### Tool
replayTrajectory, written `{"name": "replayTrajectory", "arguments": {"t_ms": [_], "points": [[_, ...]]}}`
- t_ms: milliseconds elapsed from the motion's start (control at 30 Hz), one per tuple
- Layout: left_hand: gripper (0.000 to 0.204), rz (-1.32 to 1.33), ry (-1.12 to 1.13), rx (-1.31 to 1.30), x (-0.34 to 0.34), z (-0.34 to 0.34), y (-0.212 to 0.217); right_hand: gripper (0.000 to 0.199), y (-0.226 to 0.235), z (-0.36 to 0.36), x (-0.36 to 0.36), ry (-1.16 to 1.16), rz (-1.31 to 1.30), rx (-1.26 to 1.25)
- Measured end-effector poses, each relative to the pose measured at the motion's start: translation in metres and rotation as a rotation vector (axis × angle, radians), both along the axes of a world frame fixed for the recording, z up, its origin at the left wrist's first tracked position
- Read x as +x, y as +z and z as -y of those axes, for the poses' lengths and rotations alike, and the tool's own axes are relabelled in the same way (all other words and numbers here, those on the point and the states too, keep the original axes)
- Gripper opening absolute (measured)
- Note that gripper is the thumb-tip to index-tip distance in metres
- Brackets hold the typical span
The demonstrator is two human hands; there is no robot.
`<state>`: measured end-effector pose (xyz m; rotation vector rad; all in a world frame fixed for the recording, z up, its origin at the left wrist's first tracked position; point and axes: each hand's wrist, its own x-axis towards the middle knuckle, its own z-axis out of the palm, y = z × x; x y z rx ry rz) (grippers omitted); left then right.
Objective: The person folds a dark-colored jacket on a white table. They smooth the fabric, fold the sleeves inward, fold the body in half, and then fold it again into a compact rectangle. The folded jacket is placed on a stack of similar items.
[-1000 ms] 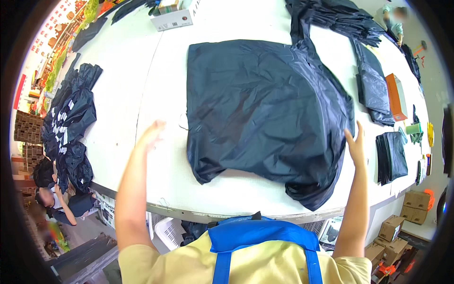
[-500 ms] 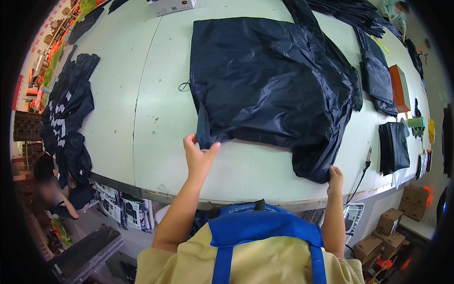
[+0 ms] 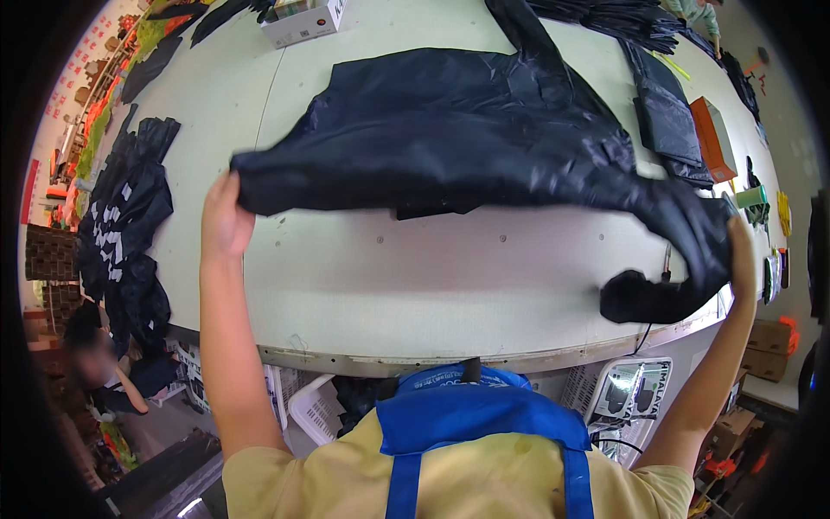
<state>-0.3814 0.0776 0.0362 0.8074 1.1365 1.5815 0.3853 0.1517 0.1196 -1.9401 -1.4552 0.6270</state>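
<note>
Clearly the dark garment [image 3: 484, 138] runs long from left to right, stretched between the two hands and lifted off the near part of the pale table [image 3: 415, 285] — its far part looks to rest on the tabletop. The left hand [image 3: 226, 216] is closed on the left corner; the right hand [image 3: 742, 251] is closed on the right end, where a fold of cloth droops below the grip near the table edge. Both hands sit at the near edge of the cloth, so its bulk lies away from the person, farther up the table — neither hand is clearly nearer. An orange box [image 3: 711, 137] lies off to the right.
</note>
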Motion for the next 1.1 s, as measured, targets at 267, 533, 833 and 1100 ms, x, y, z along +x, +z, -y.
{"name": "replayTrajectory", "arguments": {"t_ms": [267,533,833,1100], "points": [[0.028,-0.062,0.225,-0.866,0.008,0.183,-0.159,0.027,-0.159,0.142,-0.032,0.148,0.161,-0.773],[0.039,-0.816,0.31,-0.808,-0.009,0.197,-0.169,0.076,-0.18,0.211,-0.033,0.299,-0.794,-0.934],[0.06,-1.295,-0.435,0.13,0.194,0.097,-0.126,0.036,-0.24,0.289,-0.045,0.343,0.046,-0.613],[0.054,-1.639,-0.951,-0.008,0.212,0.108,-0.159,0.03,-0.22,0.345,-0.055,-0.143,-0.435,-0.637]]}}
